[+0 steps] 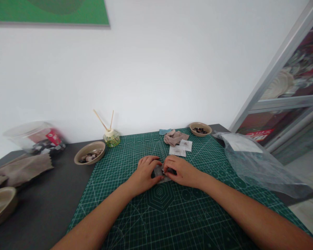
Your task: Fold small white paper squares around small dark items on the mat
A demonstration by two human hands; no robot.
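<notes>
A small clear plastic bag [158, 171] lies low over the green cutting mat [135, 149], between my two hands. My left hand [146, 172] holds its left side, with the thumb at the near edge and the fingers at the far edge. The fingers of my right hand [182, 171] are curled and pinched together at the bag's right side. They cover most of that side, and the contents are too small to make out. Beyond my hands are two white packets [177, 151] and a crumpled beige cloth [174, 137].
A bowl of stones [77, 157] and a reed diffuser [112, 139] stand at the left; another bowl [210, 132] is at the back right. A large plastic bag [246, 166] covers the mat's right edge. Far left are a clear tub [26, 137], grey-brown cloth [28, 170] and a bowl [11, 198].
</notes>
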